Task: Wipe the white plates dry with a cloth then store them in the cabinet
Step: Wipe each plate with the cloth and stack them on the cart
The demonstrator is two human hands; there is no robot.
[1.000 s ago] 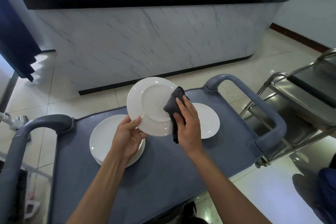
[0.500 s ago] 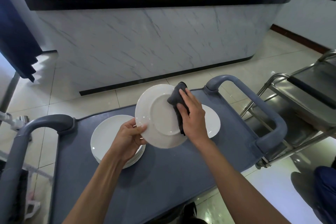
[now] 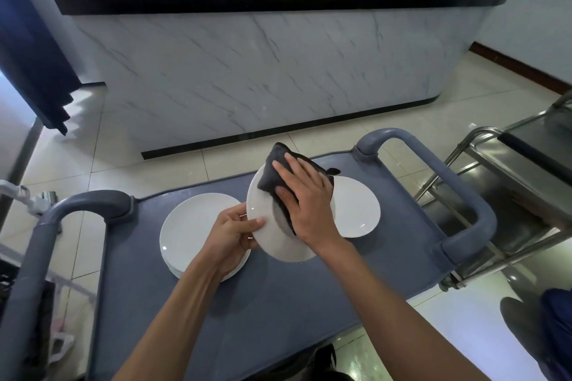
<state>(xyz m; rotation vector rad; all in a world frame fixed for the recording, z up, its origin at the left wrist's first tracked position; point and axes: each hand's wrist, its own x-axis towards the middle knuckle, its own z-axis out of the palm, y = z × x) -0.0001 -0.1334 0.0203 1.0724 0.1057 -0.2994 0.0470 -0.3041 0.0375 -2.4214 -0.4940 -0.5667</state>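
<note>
A long marble-fronted counter (image 3: 263, 71) with a black top fills the back of the room, and in front of it stands a grey service cart (image 3: 278, 303) with looped handles at both ends; a steel trolley (image 3: 510, 195) sits just beside its right end. On the cart's top, a stack of white plates (image 3: 192, 226) lies toward the left end and a single plate (image 3: 359, 210) toward the right, near the far edge. Between them, lifted clear of the cart and tilted, is the plate being dried (image 3: 272, 238). The person's left hand (image 3: 230, 235) pinches its near rim, thumb on the face and fingers curled behind. The right hand (image 3: 305, 201) lies flat with fingers spread, pressing a dark cloth (image 3: 275, 176) against the plate's upper face. The risk, as it looks from here, is that the plate hangs on one rim pinch alone: a hard push from the wiping hand, or a damp slick rim, could lever it loose and drop it onto the plates below. No cabinet is in sight, so storing is not yet begun.
</note>
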